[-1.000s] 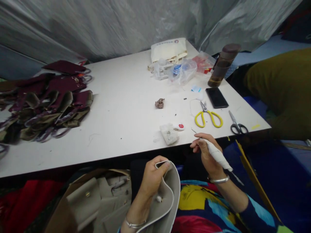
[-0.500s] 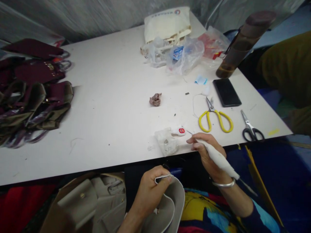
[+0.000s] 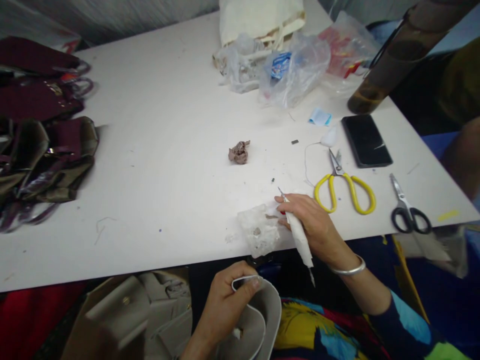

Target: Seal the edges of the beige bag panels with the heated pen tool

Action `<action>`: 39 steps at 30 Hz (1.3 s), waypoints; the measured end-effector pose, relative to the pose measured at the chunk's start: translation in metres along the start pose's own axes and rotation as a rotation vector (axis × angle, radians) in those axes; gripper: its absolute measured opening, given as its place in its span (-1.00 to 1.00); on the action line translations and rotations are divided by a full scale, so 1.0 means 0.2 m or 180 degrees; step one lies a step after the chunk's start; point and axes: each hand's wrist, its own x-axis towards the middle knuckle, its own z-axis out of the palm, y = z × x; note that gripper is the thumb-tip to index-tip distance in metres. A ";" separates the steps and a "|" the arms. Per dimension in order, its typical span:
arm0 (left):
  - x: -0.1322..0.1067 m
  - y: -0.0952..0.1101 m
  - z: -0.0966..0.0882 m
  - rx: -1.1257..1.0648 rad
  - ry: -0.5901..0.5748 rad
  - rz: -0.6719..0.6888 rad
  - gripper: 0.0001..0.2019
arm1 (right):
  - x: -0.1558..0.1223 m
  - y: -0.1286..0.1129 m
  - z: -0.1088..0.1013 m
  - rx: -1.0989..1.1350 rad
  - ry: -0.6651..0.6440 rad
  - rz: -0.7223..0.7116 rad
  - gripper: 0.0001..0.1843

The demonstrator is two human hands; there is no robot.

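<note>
My left hand (image 3: 228,300) is closed on the edge of a curled beige-grey bag piece (image 3: 272,305) below the table's front edge, thumb on top. My right hand (image 3: 315,225) is over the table's front edge, closed around a slim tool wrapped in white (image 3: 298,232). The tool's thin metal tip points up and left, and another thin metal end sticks out at the bottom. Just beneath the right fingers lies a small white item with a red label, mostly hidden. A crumpled whitish plastic piece (image 3: 255,227) lies left of those fingers.
Yellow-handled scissors (image 3: 345,192), black-handled scissors (image 3: 410,220) and a phone (image 3: 366,140) lie right. Plastic bags (image 3: 296,75) and a tall bottle (image 3: 397,65) stand behind. Dark red bags (image 3: 41,100) are piled left; a box of beige bags (image 3: 142,315) sits below. A crumpled brown scrap (image 3: 239,152) lies mid-table.
My right hand has moved left to the red-labelled item, now covering most of it. The wrapped tool stands steeper. My left hand keeps its hold on the beige-grey bag piece.
</note>
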 end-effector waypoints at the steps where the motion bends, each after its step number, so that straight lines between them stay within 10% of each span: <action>1: 0.00 0.00 0.00 -0.0023 0.0019 0.0000 -0.73 | 0.00 0.00 0.01 -0.0067 -0.0046 0.0013 -0.73; 15: -0.01 -0.06 -0.04 -0.0274 0.0021 0.0085 -0.73 | -0.05 -0.06 -0.02 0.0097 0.0268 0.0229 -0.67; 22: -0.02 -0.06 -0.05 -0.0383 0.0008 0.0072 -0.75 | -0.11 -0.28 -0.18 0.0342 -0.0666 0.0248 -0.68; 39: -0.01 -0.07 -0.07 -0.0414 -0.0037 0.0058 -0.75 | -0.09 -0.34 -0.20 -0.0207 -0.0677 -0.0126 -0.72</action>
